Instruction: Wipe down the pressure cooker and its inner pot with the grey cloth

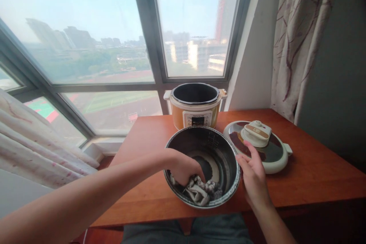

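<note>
Nearest the camera, at 6 o'clock, a dark metal inner pot [225,160] sits at the near edge of the reddish wooden desk [314,167]. The left hand [184,167] reaches down into it from 8 o'clock, fingers curled together and clamped on a crumpled grey-white cloth [200,191] that lies against the pot's near inner wall. The right hand [253,173] comes in from 5 o'clock and rests against the outer rim of the pot at its 3 o'clock side, fingers spread flat and apart, gripping nothing.

Just beyond the right hand, at 2 o'clock from the pot, the cooker's lid [274,156] lies on the desk, its white handle [257,132] facing up; the fingertips are just beside its near edge, and whether they touch it cannot be told. At 12 o'clock from the pot stands an orange-and-white electric pressure cooker [196,112], open, its control panel facing the person, close behind the pot.

Behind the desk a large window [114,45] shows a hazy city. Patterned curtains [300,34] hang at 1 o'clock and bunch at 9 o'clock.
</note>
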A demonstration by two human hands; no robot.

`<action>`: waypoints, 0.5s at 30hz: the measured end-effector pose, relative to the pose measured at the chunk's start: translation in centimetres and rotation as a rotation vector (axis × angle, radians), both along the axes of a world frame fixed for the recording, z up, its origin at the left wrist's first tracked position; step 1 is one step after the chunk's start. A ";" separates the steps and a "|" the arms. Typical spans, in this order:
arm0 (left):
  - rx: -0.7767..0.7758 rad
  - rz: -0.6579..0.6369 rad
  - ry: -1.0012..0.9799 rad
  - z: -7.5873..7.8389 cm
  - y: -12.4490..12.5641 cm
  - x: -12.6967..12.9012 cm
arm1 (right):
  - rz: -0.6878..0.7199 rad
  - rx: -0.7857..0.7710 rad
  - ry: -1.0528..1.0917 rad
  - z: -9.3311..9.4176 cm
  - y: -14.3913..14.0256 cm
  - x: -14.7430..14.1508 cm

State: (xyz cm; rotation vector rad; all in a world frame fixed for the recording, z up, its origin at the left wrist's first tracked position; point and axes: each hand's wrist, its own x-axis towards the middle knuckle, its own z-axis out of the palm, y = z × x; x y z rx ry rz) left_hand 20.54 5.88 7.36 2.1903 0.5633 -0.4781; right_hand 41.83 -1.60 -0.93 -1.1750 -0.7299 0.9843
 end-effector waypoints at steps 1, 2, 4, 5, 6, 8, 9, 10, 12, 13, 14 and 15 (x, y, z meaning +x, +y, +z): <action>0.000 -0.035 0.026 0.1 0.1 -0.2 | -0.003 -0.004 0.004 0.0 0.2 0.0; 0.005 -0.075 0.051 0.2 0.2 -0.3 | -0.006 -0.010 0.010 0.1 0.4 0.0; 0.015 -0.102 0.064 0.4 0.2 -0.2 | 0.001 -0.025 0.027 0.2 1.0 0.2; 0.019 -0.092 0.059 0.5 0.1 -0.1 | 0.016 -0.035 0.029 0.3 1.4 0.3; 0.022 -0.081 0.056 0.6 -0.1 0.0 | 0.037 -0.043 0.026 0.4 1.7 0.5; 0.023 -0.059 0.045 0.7 -0.5 0.2 | 0.065 -0.048 0.003 0.4 2.0 1.0; 0.023 -0.040 0.036 0.7 -0.7 0.4 | 0.070 -0.046 -0.012 0.4 2.0 1.3; 0.024 -0.011 0.029 0.7 -0.9 0.5 | 0.065 -0.041 -0.028 0.3 1.8 1.6; 0.020 0.063 0.034 0.7 -1.2 0.7 | 0.061 -0.038 -0.067 0.3 0.7 1.8; 0.015 0.098 0.044 0.7 -1.3 0.8 | 0.071 -0.046 -0.091 0.2 -0.1 1.8; 0.002 0.128 0.056 0.7 -1.4 0.9 | 0.084 -0.056 -0.113 0.2 -1.0 1.6; -0.019 0.160 0.066 0.7 -1.6 1.1 | 0.098 -0.068 -0.126 0.1 -1.8 1.4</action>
